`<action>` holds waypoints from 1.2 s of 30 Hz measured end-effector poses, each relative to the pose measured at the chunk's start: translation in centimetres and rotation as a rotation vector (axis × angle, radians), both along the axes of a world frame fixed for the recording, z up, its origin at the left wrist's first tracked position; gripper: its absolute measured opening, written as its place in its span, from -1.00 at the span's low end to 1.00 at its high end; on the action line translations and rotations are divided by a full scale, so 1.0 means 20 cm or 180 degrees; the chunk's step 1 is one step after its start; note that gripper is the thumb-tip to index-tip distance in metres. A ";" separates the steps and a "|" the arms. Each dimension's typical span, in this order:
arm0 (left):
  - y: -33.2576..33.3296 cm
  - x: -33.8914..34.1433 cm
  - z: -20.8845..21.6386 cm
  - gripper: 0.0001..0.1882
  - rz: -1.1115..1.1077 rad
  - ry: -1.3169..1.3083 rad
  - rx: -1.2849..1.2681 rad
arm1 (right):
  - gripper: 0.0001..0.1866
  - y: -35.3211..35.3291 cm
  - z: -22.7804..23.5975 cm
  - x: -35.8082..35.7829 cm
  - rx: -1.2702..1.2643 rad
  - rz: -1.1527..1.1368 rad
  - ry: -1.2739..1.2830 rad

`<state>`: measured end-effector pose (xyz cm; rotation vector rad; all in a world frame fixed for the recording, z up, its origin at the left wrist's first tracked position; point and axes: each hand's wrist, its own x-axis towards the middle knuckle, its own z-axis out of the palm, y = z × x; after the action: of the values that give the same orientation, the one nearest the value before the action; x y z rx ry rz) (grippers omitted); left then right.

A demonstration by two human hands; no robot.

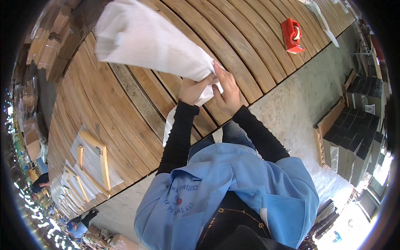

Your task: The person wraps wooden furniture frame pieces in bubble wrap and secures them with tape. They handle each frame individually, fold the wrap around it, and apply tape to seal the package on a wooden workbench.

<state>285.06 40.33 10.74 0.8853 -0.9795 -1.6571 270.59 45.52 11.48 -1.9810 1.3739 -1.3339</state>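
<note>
A long white wrapping sheet [146, 46] stretches from my hands toward the far left, gathered narrow at my end and wide and blurred at the other. My left hand [194, 89] is closed on its near end, the fingertips partly hidden by the folds. Beside it my right hand [228, 91] presses the same end, with thumb and fingers around the white material. I cannot tell whether anything lies inside the sheet. A loose white flap hangs below my left wrist.
A slatted wooden table [125, 146] spreads under my hands. On it stand a red tape dispenser [292, 36] at the far right and wooden frame pieces [100, 156] on clear film at the left. Dark-topped stacks [352, 129] stand on the floor at right.
</note>
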 end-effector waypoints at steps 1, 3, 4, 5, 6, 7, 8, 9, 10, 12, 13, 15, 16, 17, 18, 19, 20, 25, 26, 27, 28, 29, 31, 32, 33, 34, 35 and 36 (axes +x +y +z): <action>-0.04 -0.02 0.01 -0.47 -0.0212 -0.0356 0.0082 | -0.12 -0.01 -0.06 -0.02 0.0058 -0.0039 -0.0084; -0.09 -0.10 0.02 -0.31 -0.0248 -0.0571 -0.0430 | -0.03 -0.08 -0.19 -0.08 0.0158 -0.0094 -0.0242; -0.11 -0.20 -0.01 -0.27 -0.0035 -0.0818 -0.0695 | 0.04 -0.12 -0.27 -0.14 0.0284 0.0079 -0.0256; -0.14 -0.29 -0.03 -0.23 0.0179 -0.1061 -0.0963 | 0.05 -0.15 -0.37 -0.17 0.0313 0.0083 -0.0296; -0.17 -0.37 -0.12 -0.13 0.0701 -0.1569 -0.1078 | 0.05 -0.19 -0.39 -0.14 0.0397 0.0168 -0.0576; -0.21 -0.47 -0.18 -0.04 0.1232 -0.2075 -0.1117 | 0.05 -0.24 -0.40 -0.17 0.0469 0.0252 -0.0821; -0.21 -0.53 -0.24 0.05 0.1685 -0.2237 -0.0949 | 0.00 -0.27 -0.40 -0.26 0.0409 0.0412 -0.0466; -0.24 -0.60 -0.27 0.13 0.2132 -0.2386 -0.0782 | -0.04 -0.32 -0.41 -0.35 0.0343 0.0564 -0.0106; -0.27 -0.60 -0.30 0.10 0.2009 -0.2031 -0.0314 | -0.09 -0.33 -0.41 -0.46 0.0313 0.0695 0.0253; -0.26 -0.55 -0.26 0.00 0.2025 -0.1801 0.0089 | -0.17 -0.31 -0.43 -0.61 0.0295 0.1025 0.0872; -0.26 -0.54 -0.20 -0.07 0.2158 -0.1886 -0.0006 | -0.26 -0.36 -0.51 -0.76 0.1507 0.0802 0.0043; -0.30 -0.44 -0.18 -0.17 0.1847 -0.2385 -0.0101 | -0.46 -0.51 -0.79 -1.28 0.1056 -0.0902 0.0121; -0.31 -0.41 -0.14 -0.17 0.1694 -0.2548 0.0020 | -0.47 -0.61 -0.82 -1.57 0.0420 -0.1904 0.0745; -0.33 -0.40 -0.09 -0.17 0.1526 -0.2684 0.0139 | -0.48 -0.70 -0.85 -1.86 -0.0040 -0.3070 0.1261; -0.33 -0.39 -0.06 -0.16 0.1379 -0.2828 0.0263 | -0.44 -0.82 -0.78 -2.07 0.0912 -0.3964 0.1376; -0.34 -0.41 -0.05 -0.18 0.1432 -0.2854 0.0256 | -0.46 -0.86 -0.74 -2.27 0.1143 -0.3922 0.1293; -0.36 -0.44 -0.06 -0.19 0.1418 -0.2814 0.0237 | -0.50 -0.88 -0.84 -2.63 0.1698 -0.3423 0.0407; -0.38 -0.43 -0.06 -0.20 0.1478 -0.2762 0.0357 | -0.49 -0.95 -0.73 -2.67 0.2797 -0.2405 -0.1677; -0.37 -0.43 -0.07 -0.23 0.1487 -0.2802 0.0301 | -0.47 -0.91 -0.79 -2.65 0.2716 -0.2116 -0.1871; -0.38 -0.42 -0.07 -0.26 0.1489 -0.2840 0.0228 | -0.45 -0.89 -0.80 -2.62 0.2617 -0.1834 -0.2070; -0.40 -0.42 -0.08 -0.28 0.1438 -0.2871 0.0200 | -0.49 -0.87 -0.81 -2.59 0.2726 -0.1896 -0.2273; -0.41 -0.42 -0.09 -0.29 0.1385 -0.2901 0.0172 | -0.50 -0.85 -0.81 -2.56 0.2704 -0.1823 -0.2240; -0.40 -0.41 -0.08 -0.32 0.1373 -0.2943 0.0145 | -0.51 -0.81 -0.78 -2.41 0.2723 -0.1640 -0.2186; -0.40 -0.41 -0.08 -0.34 0.1399 -0.2935 0.0132 | -0.51 -0.78 -0.73 -2.31 0.2620 -0.2026 -0.2435; -0.39 -0.41 -0.07 -0.35 0.1465 -0.2924 0.0098 | -0.51 -0.78 -0.64 -2.18 0.2475 -0.2381 -0.2682; -0.39 -0.41 -0.08 -0.36 0.1534 -0.2919 0.0056 | -0.50 -0.77 -0.59 -2.10 0.2104 -0.2543 -0.2825; -0.39 -0.41 -0.09 -0.37 0.1594 -0.2911 0.0019 | -0.52 -0.74 -0.57 -2.04 0.1969 -0.2604 -0.2851; -0.38 -0.41 -0.10 -0.38 0.1612 -0.2929 -0.0010 | -0.54 -0.71 -0.57 -1.99 0.1833 -0.2687 -0.2885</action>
<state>276.85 32.68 8.77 1.7902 -1.1994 -0.7828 230.82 31.28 0.03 -0.2750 1.8098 -1.5721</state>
